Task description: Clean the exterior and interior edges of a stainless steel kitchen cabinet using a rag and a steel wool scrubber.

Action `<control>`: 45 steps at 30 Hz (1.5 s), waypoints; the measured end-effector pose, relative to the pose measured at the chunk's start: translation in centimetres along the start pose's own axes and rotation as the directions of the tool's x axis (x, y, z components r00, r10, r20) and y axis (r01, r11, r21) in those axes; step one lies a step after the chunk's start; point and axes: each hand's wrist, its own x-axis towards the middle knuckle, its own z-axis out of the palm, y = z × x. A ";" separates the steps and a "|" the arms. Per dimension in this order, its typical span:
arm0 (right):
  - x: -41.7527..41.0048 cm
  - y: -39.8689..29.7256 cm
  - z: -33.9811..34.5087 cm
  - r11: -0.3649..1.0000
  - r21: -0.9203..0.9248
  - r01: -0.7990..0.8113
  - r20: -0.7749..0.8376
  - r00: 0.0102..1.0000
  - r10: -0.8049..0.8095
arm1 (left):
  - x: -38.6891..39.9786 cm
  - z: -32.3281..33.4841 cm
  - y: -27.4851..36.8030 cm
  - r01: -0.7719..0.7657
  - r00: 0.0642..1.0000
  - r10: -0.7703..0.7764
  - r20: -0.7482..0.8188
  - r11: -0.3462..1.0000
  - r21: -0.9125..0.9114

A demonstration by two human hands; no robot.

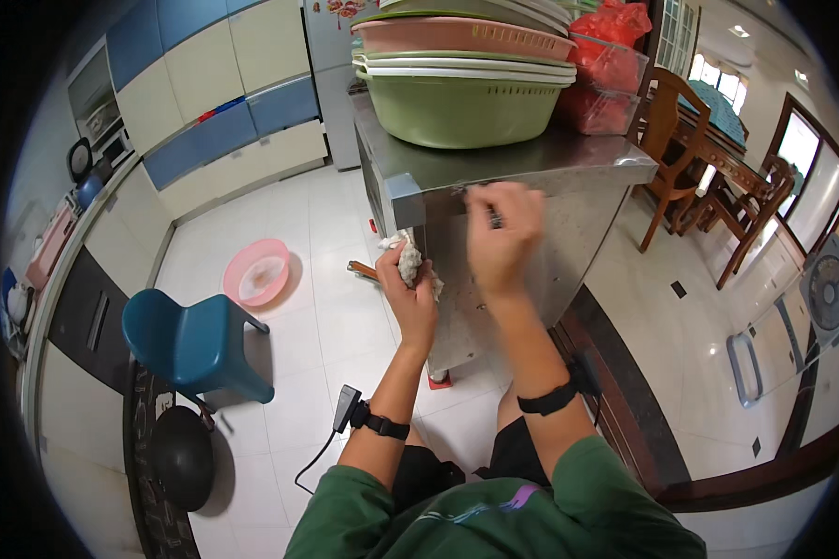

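A crumpled white cloth (410, 261) is bunched in my left hand (409, 297), beside the near left corner of a stainless steel cabinet (454, 328). My right hand (505, 234), blurred, is curled at the cabinet's upper front edge. Between its fingers shows a small dark object (495, 218), too blurred to name surely. On the cabinet top stands a stack of plastic basins, with a green basin (461, 112) at the bottom and a pink one (461, 36) higher up.
A pink basin (280, 279) with liquid in it sits on the tiled floor at left. Nearer are a blue plastic stool (203, 342) and a black wok (183, 458). Clear bins (605, 112) with red bags stand right of the stack. Wooden chairs (668, 133) and a fan (826, 290) are farther right.
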 end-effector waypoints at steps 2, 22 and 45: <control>0.3 1.8 -1.2 0.978 -0.076 -0.195 -0.139 0.973 0.183 | 0.2 0.3 -0.3 -0.002 1.000 0.002 -0.001 1.000 0.009; -0.9 -1.2 0.5 0.999 0.002 -0.037 -0.035 0.999 0.037 | -0.2 0.1 -0.6 0.008 1.000 -0.008 -0.022 0.999 -0.031; -11.7 5.3 -9.7 -0.728 0.475 -0.493 0.825 -0.038 0.564 | -0.2 -0.6 -1.4 0.022 0.999 -0.025 0.044 0.997 0.077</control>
